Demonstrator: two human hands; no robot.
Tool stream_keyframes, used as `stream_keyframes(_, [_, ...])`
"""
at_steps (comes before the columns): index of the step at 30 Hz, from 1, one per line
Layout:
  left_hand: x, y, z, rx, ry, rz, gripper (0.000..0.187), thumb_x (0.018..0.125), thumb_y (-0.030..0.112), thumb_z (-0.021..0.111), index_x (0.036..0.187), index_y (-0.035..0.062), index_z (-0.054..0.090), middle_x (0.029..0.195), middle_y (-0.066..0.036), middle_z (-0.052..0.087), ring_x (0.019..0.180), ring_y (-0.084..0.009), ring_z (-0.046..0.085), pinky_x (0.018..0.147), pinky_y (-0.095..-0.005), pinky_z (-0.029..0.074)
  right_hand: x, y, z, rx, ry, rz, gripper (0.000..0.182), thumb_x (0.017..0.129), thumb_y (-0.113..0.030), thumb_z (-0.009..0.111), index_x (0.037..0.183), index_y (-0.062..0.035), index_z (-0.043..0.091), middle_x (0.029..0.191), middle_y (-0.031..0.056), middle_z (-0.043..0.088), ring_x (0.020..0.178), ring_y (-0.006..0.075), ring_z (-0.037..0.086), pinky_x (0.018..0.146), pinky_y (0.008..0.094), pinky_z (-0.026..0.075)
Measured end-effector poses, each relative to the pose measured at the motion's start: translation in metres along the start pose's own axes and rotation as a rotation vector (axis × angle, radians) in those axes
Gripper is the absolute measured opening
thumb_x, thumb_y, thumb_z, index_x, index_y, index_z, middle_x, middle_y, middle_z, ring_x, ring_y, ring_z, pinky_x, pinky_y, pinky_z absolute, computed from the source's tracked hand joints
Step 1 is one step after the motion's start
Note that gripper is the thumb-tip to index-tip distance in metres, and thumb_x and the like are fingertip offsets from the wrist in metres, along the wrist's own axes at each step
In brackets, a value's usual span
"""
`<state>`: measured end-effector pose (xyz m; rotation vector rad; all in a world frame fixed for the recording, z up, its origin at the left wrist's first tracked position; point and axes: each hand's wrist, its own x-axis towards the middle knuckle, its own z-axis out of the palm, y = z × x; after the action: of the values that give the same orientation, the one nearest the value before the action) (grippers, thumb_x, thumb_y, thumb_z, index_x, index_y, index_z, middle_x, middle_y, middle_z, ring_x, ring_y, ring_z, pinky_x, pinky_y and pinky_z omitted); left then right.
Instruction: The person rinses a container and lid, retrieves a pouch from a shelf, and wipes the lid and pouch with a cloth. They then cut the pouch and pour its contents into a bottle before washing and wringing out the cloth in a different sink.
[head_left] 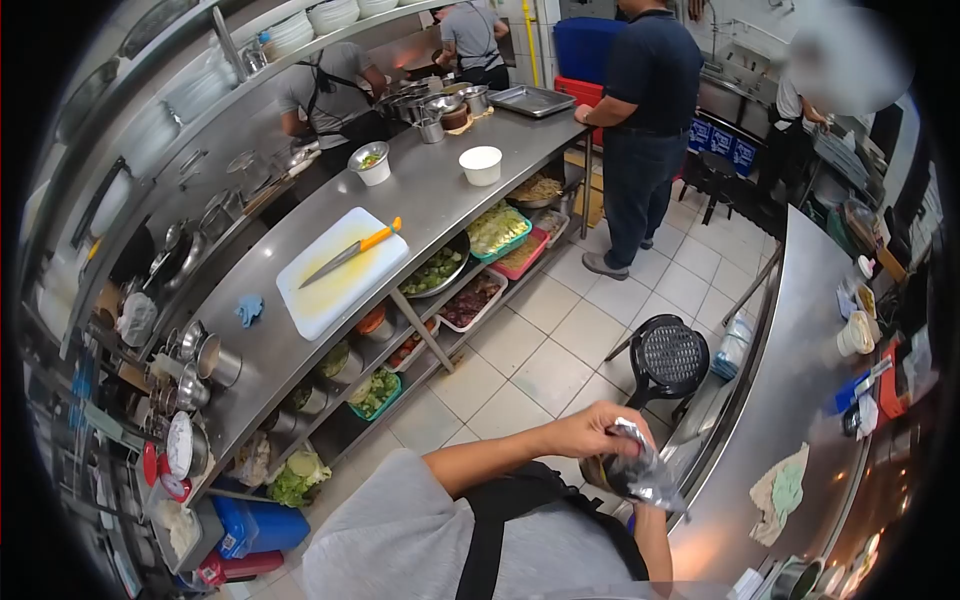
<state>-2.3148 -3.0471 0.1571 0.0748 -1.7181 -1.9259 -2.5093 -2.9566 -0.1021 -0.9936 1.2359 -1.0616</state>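
My left hand (608, 432) reaches across in front of my body, its fingers closed on the gathered top of a crinkled, clear plastic bag (655, 480). Something dark and rounded shows through the lower left of the bag. My right forearm (655, 545) comes up from below to the bag's underside, and the bag hides my right hand. Both arms are between my black apron and the steel counter (745, 420) on the right. Just beyond the bag stands a black plastic stool (672, 350).
On the long steel table (270, 285), an orange-handled knife (345, 252) lies on a white cutting board (325, 305). Shelves below hold trays of cut vegetables (497, 230). A person (650, 110) stands at the table's far end; others work behind it. A cloth (780, 495) lies on the right counter.
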Motion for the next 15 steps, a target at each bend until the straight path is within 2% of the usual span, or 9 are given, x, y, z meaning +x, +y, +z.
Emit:
stream_keyframes(2, [0.012, -0.002, -0.001, -0.010, -0.138, -0.023, 0.016, 0.080, 0.007, 0.060, 0.094, 0.0007, 0.060, 0.086, -0.005, 0.062, 0.081, -0.0096, 0.056, 0.075, -0.0241, 0.044, 0.022, 0.014, -0.026, 0.405, -0.268, 0.265, 0.025, 0.082, -0.023, 0.057, 0.093, -0.0010, 0.059, 0.085, 0.0081, 0.061, 0.076, 0.0161, 0.059, 0.065, 0.0256, 0.048])
stream_keyframes(3, [0.016, -0.005, -0.003, -0.024, -0.197, -0.053, 0.015, 0.080, 0.007, 0.060, 0.094, 0.0009, 0.061, 0.086, -0.005, 0.063, 0.083, -0.0110, 0.057, 0.076, -0.0253, 0.044, 0.028, -0.004, -0.027, 0.605, -0.400, 0.404, 0.021, 0.082, -0.019, 0.058, 0.091, 0.0001, 0.060, 0.083, 0.0082, 0.062, 0.074, 0.0141, 0.059, 0.063, 0.0240, 0.048])
stream_keyframes(5, [0.025, -0.003, -0.007, -0.129, -0.196, -0.059, 0.019, 0.073, 0.000, 0.064, 0.092, -0.0027, 0.061, 0.096, -0.014, 0.063, 0.094, -0.0235, 0.058, 0.084, -0.0335, 0.043, 0.032, -0.056, -0.026, 0.527, -0.353, 0.394, 0.021, 0.081, -0.016, 0.058, 0.091, 0.0016, 0.060, 0.084, 0.0085, 0.062, 0.073, 0.0138, 0.059, 0.063, 0.0238, 0.048])
stream_keyframes(8, [0.034, -0.016, -0.024, -0.098, -0.120, -0.067, 0.020, 0.073, 0.001, 0.064, 0.092, -0.0023, 0.061, 0.096, -0.014, 0.062, 0.094, -0.0248, 0.058, 0.085, -0.0346, 0.043, 0.019, -0.152, -0.011, 0.320, -0.188, 0.369, 0.020, 0.078, -0.007, 0.059, 0.094, 0.0060, 0.058, 0.085, 0.0093, 0.062, 0.070, 0.0130, 0.059, 0.062, 0.0231, 0.048])
stream_keyframes(12, [0.052, -0.025, -0.047, -0.138, -0.110, -0.046, 0.020, 0.072, 0.000, 0.064, 0.092, -0.0015, 0.061, 0.096, -0.015, 0.062, 0.096, -0.0267, 0.057, 0.086, -0.0361, 0.042, 0.048, -0.157, -0.024, 0.106, -0.122, 0.404, 0.022, 0.077, -0.007, 0.060, 0.094, 0.0067, 0.058, 0.086, 0.0107, 0.061, 0.072, 0.0146, 0.060, 0.062, 0.0237, 0.048])
stream_keyframes(15, [0.068, -0.033, -0.072, -0.206, -0.185, 0.016, 0.019, 0.072, 0.002, 0.064, 0.091, -0.0011, 0.061, 0.095, -0.016, 0.062, 0.097, -0.0284, 0.057, 0.086, -0.0386, 0.042, 0.069, -0.141, -0.040, 0.127, -0.060, 0.437, 0.021, 0.076, -0.008, 0.061, 0.091, 0.0060, 0.058, 0.081, 0.0092, 0.061, 0.067, 0.0138, 0.059, 0.058, 0.0228, 0.048])
